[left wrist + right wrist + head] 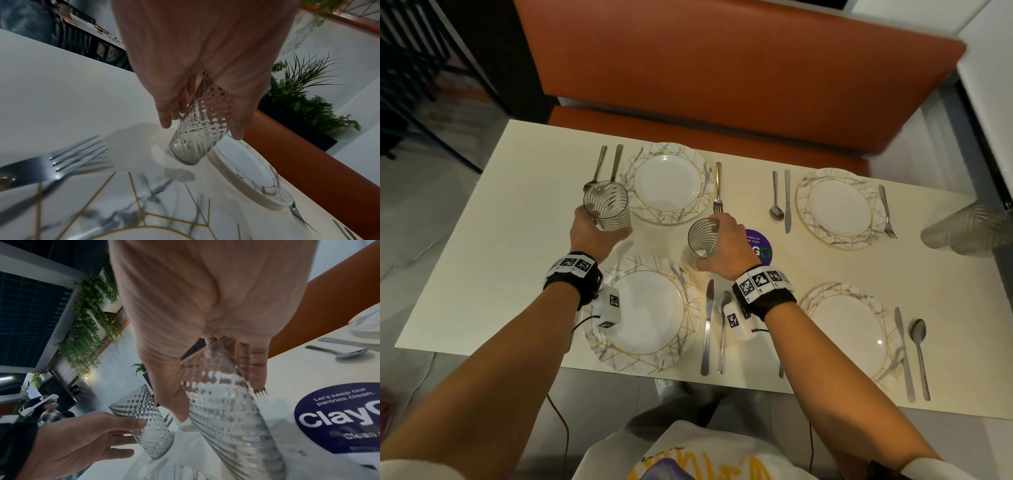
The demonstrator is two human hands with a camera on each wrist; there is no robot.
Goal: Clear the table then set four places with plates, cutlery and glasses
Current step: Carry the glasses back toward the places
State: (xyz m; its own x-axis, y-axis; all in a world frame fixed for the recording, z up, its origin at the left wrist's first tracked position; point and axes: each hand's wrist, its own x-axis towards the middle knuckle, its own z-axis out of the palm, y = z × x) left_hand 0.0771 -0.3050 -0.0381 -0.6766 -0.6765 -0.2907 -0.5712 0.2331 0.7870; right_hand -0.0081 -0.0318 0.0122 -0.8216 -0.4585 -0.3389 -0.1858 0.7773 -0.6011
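Four marbled, gold-lined plates sit on the white table [482, 257]: far left [669, 183], far right [840, 209], near left [643, 315] and near right [849, 332]. A knife, spoon and fork lie beside them. My left hand [592, 229] grips a ribbed clear glass [606, 205], tilted just above the table [197, 131], left of the far left plate. My right hand [726, 246] grips a second ribbed glass [702, 243] between the two left plates, over the near knife [707, 325]. Both glasses [226, 410] [144, 418] look empty.
An orange bench [722, 68] runs along the far side of the table. A round purple sticker [760, 246] is on the table by my right hand. Someone's grey-clad limb [962, 233] reaches in at the right edge. Dark chairs [414, 85] stand far left.
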